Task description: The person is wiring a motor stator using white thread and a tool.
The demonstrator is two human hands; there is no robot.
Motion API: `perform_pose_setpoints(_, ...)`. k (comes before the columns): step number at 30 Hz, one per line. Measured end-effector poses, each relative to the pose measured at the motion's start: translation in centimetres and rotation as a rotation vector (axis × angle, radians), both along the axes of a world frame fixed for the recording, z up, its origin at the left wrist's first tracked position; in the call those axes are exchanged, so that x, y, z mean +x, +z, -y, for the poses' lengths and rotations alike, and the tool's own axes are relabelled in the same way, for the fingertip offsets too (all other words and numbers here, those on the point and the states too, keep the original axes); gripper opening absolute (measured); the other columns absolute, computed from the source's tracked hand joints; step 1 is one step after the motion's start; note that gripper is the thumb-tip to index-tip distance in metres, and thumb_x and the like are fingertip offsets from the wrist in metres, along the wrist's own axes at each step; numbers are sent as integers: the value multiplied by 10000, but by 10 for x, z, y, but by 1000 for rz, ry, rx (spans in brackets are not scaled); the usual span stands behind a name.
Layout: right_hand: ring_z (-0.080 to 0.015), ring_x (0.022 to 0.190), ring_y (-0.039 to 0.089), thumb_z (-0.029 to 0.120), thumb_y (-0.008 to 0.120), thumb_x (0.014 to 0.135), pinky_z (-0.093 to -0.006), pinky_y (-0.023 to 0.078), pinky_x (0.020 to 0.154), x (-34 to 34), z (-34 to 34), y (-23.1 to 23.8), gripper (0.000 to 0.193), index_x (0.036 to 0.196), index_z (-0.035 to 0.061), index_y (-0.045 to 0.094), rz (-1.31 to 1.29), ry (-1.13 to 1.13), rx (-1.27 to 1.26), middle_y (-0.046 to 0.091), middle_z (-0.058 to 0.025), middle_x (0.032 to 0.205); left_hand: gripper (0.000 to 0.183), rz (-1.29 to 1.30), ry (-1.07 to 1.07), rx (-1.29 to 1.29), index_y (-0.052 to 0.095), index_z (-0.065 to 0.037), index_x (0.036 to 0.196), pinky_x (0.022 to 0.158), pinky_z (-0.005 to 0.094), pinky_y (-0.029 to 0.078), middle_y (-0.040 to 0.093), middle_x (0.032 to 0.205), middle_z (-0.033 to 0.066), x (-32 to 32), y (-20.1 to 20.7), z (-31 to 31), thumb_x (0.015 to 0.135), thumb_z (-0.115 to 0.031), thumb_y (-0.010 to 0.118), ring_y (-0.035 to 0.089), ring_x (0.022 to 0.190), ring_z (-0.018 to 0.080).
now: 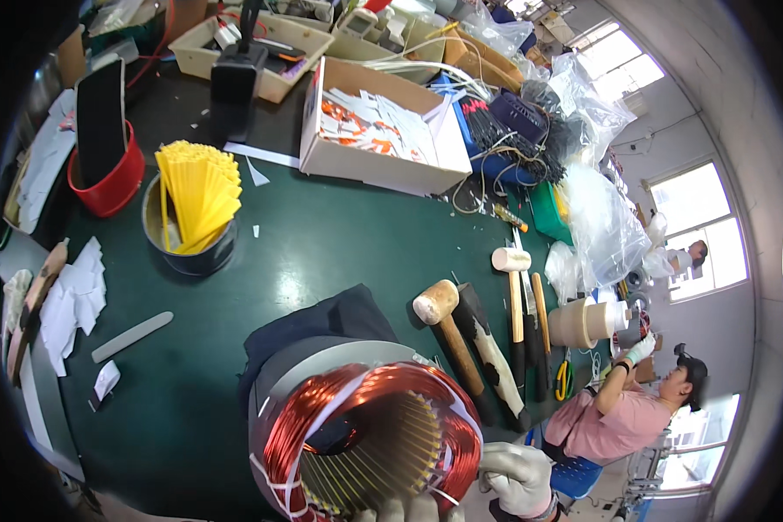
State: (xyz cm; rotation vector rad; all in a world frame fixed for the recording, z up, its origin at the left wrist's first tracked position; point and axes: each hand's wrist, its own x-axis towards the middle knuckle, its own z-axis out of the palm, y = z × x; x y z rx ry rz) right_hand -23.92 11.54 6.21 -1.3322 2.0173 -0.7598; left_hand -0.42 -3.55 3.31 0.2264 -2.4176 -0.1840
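A motor stator [278,361] with a grey shell lies on the table close to me. Red-brown copper wire coils [322,404] ring its open end, tied in places with white lacing, and yellow slot liners [409,444] line the bore. My left hand [400,509], in a pale glove, hooks its fingers over the near edge of the stator; the rest is cut off by the lower edge. At the right side of the coils is my right hand [518,474], also gloved, with fingers curled in against the winding. Whatever they pinch is hidden. Dark cloth [322,322] lies beneath the stator.
Right of the stator lie a mallet [437,303], a second white-headed mallet [511,259] and yellow-handled scissors [565,376]. A pot of yellow strips [196,196], a box of paper pieces [383,170] and a phone [101,109] stand farther back. A person [618,400] works at right.
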Motion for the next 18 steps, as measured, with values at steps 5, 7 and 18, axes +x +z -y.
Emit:
perform_pose_setpoints(5, -276, 766, 761, 180, 776, 983, -363, 606, 749, -13, -3, -4, 235, 1090, -28, 796, -62, 86, 87, 791, -141, 977, 375, -44, -26, 24, 707, -68, 1192, 858, 389, 534, 754, 1120, 133, 1, -10, -1, 1044, -364, 532, 704, 940, 250)
perform_pose_setpoints(7, -296, 812, 770, 154, 799, 957, -365, 606, 793, -8, -4, -8, 225, 1090, -27, 801, 16, 64, 79, 796, -153, 1002, 344, -59, -26, -6, 736, -63, 1136, 848, 391, 555, 757, 1093, 128, 0, -16, -8, 1007, -322, 549, 710, 913, 249)
perform_pose_setpoints(18, -394, 845, 736, 269, 610, 1095, -461, 582, 754, 10, 32, -3, 321, 1136, -8, 767, 388, 277, 5, 754, -225, 1075, 366, 92, 32, 197, 705, -107, 1154, 858, 385, 515, 755, 1166, 114, 1, 14, -3, 1100, -403, 496, 686, 994, 223)
